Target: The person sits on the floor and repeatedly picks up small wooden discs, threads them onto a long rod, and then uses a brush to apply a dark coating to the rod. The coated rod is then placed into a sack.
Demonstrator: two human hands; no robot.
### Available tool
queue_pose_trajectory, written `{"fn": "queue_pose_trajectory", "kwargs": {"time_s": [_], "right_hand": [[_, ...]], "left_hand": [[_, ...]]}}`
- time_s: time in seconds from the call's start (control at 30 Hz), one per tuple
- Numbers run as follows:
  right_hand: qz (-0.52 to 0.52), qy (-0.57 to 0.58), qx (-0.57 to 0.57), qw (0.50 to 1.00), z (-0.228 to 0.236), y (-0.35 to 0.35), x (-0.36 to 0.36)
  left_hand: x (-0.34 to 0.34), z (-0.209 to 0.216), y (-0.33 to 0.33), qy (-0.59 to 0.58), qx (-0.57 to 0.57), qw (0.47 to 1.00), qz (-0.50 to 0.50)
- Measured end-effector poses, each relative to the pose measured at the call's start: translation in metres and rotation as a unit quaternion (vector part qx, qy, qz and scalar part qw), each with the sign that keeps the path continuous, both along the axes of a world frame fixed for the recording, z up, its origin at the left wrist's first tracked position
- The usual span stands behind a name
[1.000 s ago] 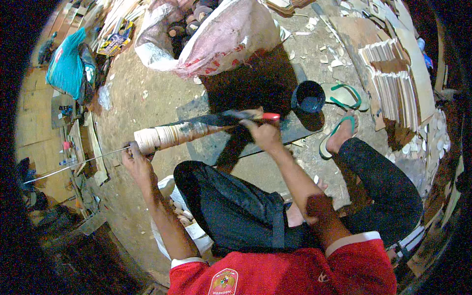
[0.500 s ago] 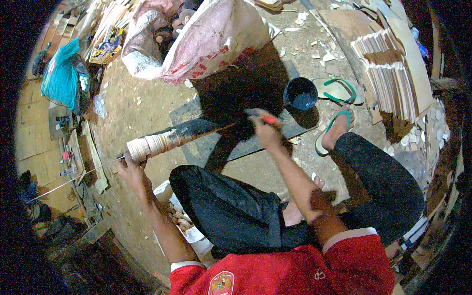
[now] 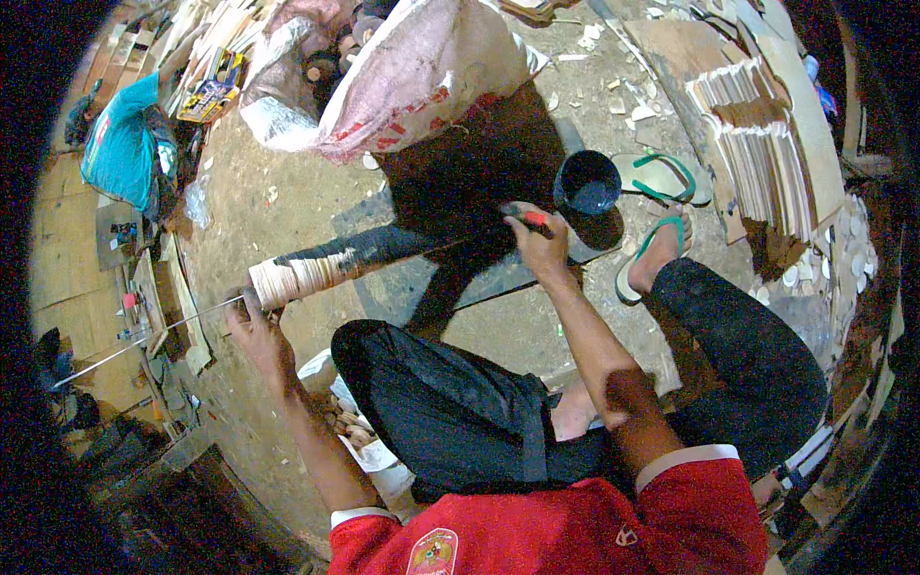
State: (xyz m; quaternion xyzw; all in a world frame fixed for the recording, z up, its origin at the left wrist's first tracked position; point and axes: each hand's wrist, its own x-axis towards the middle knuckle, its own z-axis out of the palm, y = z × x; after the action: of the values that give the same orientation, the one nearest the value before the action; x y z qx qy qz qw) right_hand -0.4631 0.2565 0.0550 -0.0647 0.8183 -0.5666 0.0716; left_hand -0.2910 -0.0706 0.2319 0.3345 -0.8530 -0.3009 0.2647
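Note:
A thin metal rod [image 3: 149, 337] runs through a tight stack of round wooden discs [image 3: 299, 275]. The discs at the left end are pale, while those further right look black and wet along their upper side. My left hand [image 3: 261, 337] is closed round the rod at the stack's pale end, its fingers touching the last disc. In my right hand [image 3: 542, 251] is a red-handled paintbrush [image 3: 537, 222], held apart from the stack. Its dark tip is hard to make out against the shadow. Just right of that hand stands a black bowl [image 3: 587, 184], dark inside.
A large whitish sack [image 3: 431, 72] of round dark pieces lies ahead. Wavy-edged wooden strips [image 3: 762, 172] sit stacked at the right, near a green-strapped sandal [image 3: 661, 177]. A white bag of discs [image 3: 388, 470] rests by my left knee, and a teal bag [image 3: 120, 144] stands far left.
My right hand has moved to the right with the paintbrush, away from the stack and nearer the bowl. My left hand stays at the rod's pale end.

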Motion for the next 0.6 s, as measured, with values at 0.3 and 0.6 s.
{"fn": "queue_pose_trajectory", "kwargs": {"time_s": [0.3, 0.6], "right_hand": [[-0.082, -0.042, 0.137, 0.986, -0.015, 0.01, 0.002], [-0.021, -0.038, 0.056, 0.997, -0.038, 0.013, -0.001]], "left_hand": [[-0.019, 0.013, 0.013, 0.081, 0.176, 0.981, 0.03], [-0.017, 0.012, 0.012, 0.067, 0.132, 0.989, 0.033]]}}
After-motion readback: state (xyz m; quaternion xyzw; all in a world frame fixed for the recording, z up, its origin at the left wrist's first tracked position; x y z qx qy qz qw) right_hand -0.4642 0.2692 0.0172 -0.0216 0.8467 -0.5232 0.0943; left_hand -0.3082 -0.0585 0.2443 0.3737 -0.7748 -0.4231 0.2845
